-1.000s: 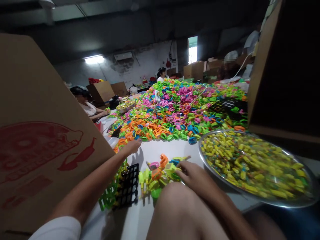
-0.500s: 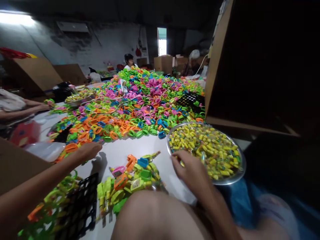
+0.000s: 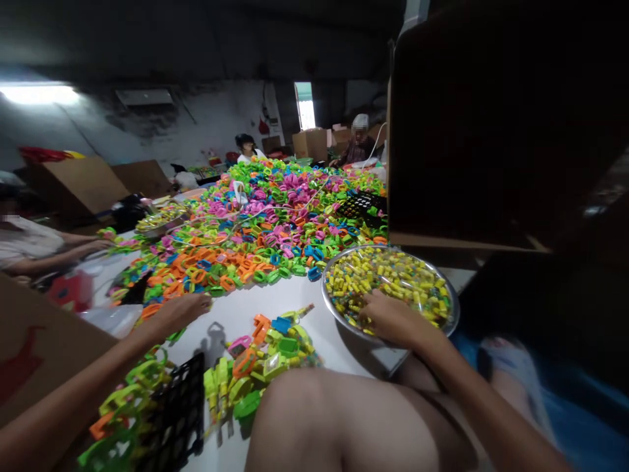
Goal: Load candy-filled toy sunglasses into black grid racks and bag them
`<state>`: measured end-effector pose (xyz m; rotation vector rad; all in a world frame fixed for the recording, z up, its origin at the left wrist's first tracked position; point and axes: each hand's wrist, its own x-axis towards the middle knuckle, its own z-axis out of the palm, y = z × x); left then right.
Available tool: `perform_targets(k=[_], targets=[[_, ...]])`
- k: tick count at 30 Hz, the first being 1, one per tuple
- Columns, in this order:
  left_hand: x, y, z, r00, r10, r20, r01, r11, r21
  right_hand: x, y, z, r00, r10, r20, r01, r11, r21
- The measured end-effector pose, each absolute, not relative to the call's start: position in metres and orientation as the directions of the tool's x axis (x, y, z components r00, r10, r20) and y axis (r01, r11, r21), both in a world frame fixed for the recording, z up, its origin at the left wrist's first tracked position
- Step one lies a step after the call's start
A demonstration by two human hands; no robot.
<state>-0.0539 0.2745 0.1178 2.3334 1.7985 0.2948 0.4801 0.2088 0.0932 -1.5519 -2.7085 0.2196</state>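
My left hand (image 3: 187,311) hovers over the white table beside the near edge of a heap of colourful toy watches (image 3: 230,259). Its fingers are closed, and what they pinch is too small to make out. My right hand (image 3: 386,318) dips into a round metal bowl (image 3: 455,321) full of small wrapped yellow pieces (image 3: 403,278). Its fingers curl down among them, the tips hidden. Between my hands, near my knee, lies a small pile of toy watches (image 3: 268,357) with yellow pieces attached.
A black perforated crate (image 3: 179,413) with more watches stands at the lower left. A large dark cardboard box (image 3: 481,144) rises on the right. Co-workers sit at the left and far side. A white cable (image 3: 260,211) crosses the heap.
My right hand has moved from the bowl's near rim into the yellow pieces. My left hand stays near the heap's edge, fingers still closed. The view has tilted up slightly.
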Motion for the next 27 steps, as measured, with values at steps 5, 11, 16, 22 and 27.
perform_targets(k=[5,11,16,22,27], targets=[[0.000,0.235,0.154,0.299,0.950,0.091,0.888,-0.312,0.336,0.485,0.212,0.088,-0.545,0.837,0.051,0.814,0.543,-0.207],[0.085,0.136,0.191,0.217,0.966,0.139,0.798,-0.257,0.545,0.503,0.203,0.090,-0.372,0.888,0.268,0.794,0.455,-0.403],[0.133,0.052,0.189,0.141,0.989,0.036,0.285,-0.075,0.956,0.511,0.143,0.102,-0.024,0.886,0.463,0.534,0.403,-0.743],[0.174,0.002,0.131,0.185,0.981,0.051,-0.432,0.034,0.901,0.469,0.036,0.106,-0.008,0.864,0.504,0.437,0.456,-0.775],[0.199,-0.017,0.102,-0.047,0.997,-0.063,-0.588,0.024,0.808,0.416,-0.027,0.074,-0.009,0.905,0.426,0.341,0.404,-0.849]])
